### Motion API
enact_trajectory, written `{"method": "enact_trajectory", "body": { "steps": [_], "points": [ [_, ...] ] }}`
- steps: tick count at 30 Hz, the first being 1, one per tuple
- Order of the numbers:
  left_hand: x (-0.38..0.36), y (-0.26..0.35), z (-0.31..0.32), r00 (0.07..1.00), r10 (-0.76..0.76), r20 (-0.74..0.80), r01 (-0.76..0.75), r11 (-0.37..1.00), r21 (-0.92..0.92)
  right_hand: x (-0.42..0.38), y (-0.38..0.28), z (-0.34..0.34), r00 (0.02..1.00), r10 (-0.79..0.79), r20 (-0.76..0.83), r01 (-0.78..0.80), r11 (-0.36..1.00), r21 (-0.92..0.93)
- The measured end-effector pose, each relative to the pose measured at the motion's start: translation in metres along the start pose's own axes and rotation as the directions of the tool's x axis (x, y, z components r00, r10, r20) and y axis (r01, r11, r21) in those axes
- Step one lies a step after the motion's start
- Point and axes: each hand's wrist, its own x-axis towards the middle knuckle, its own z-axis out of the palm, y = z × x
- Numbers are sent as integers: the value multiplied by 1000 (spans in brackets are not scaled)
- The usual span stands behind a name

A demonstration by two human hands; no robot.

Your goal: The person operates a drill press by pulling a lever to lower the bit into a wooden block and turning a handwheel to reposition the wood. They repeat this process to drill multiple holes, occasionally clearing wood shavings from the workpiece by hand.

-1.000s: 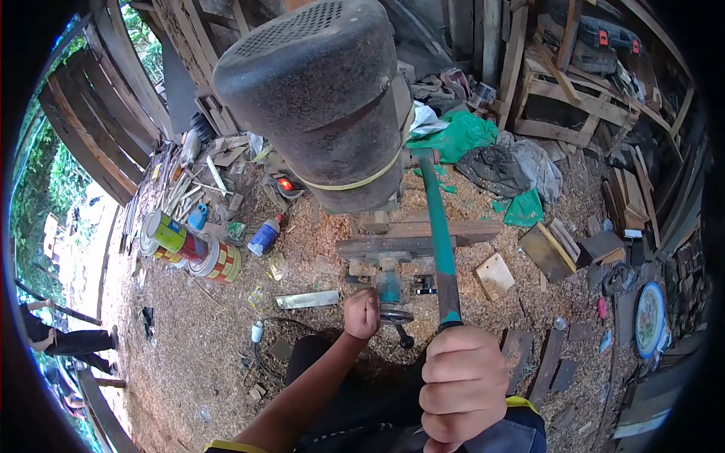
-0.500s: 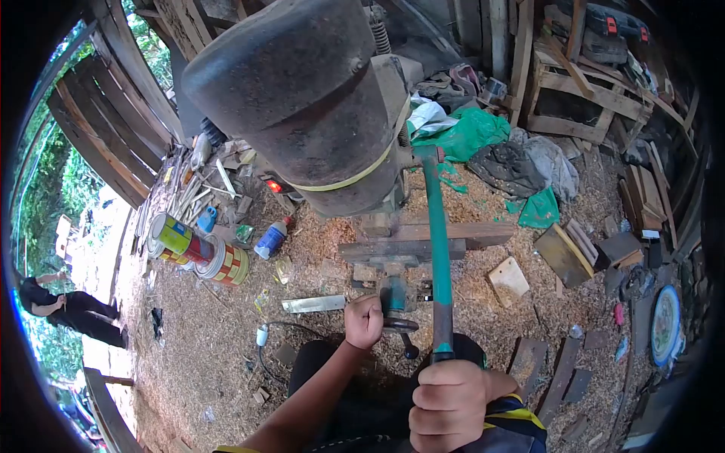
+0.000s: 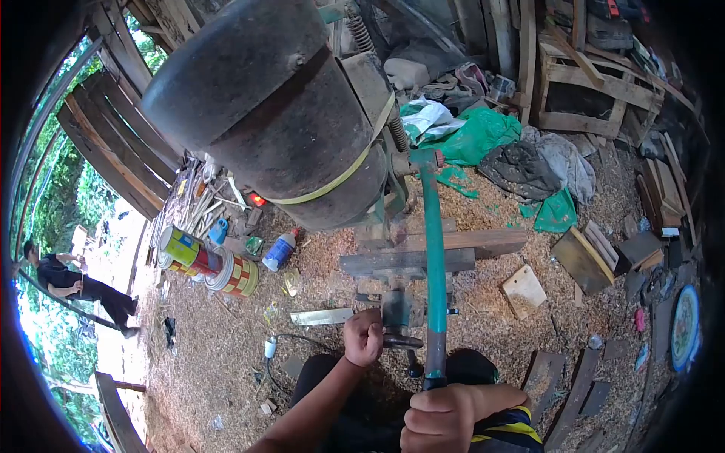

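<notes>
Machinery fills the upper middle of the head view: a big dark motor housing [image 3: 264,113], banded by a yellow strap, sits atop a green drill-press-like machine. Compared with a second ago the housing looms larger and more tilted, and the perforated end cap seen then has passed out of view; the person's head seems to have dropped closer and leaned in. From the machine's side a long green lever [image 3: 434,257] runs down toward the viewer. Its lower end is clenched in the person's right hand [image 3: 445,419], which now sits lower and nearer the bottom edge than before, so the lever looks pulled farther down. That reads as the machine's head being fed down into the work, though the contact point is hidden.

Below the housing, a stack of wooden boards [image 3: 430,253] lies across the machine's table. Beneath them is a small green vise or clamp [image 3: 396,309] with a dark crank handle. The left hand [image 3: 364,337] is closed in a fist at that crank, much where it was a second ago.

Sawdust [image 3: 211,332] carpets the ground. To the left lie colourful paint cans [image 3: 208,260], a blue-and-white bottle [image 3: 279,251] and a flat metal blade [image 3: 321,316]. A distant person [image 3: 75,291] stands at far left, farther up the picture than before.
</notes>
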Motion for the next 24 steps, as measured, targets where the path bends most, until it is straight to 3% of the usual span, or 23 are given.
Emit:
{"method": "enact_trajectory", "body": {
  "steps": [1, 6, 9, 17, 24],
  "points": [
    [1, 1, 1, 1000, 0, -5, 0, 1000, 5, 6, 0, -2, 995, 85, -53, -84, 996, 32],
    [2, 7, -2, 999, -41, 14, 41, 999, 1, 17, -19, -3, 965, 262, 2, -262, 963, 59],
    [6, 9, 1, 997, 65, -46, -61, 996, 69, 25, -24, -7, 913, 388, 130, -399, 914, 70],
    [5, 13, -3, 996, 37, -79, -30, 996, 80, 46, -27, 1, 913, 407, 15, -408, 912, 38],
    [3, 5, -4, 990, 86, -110, -83, 996, 34, 133, 13, -23, 895, 440, -76, -433, 897, 86]
  ]
}}
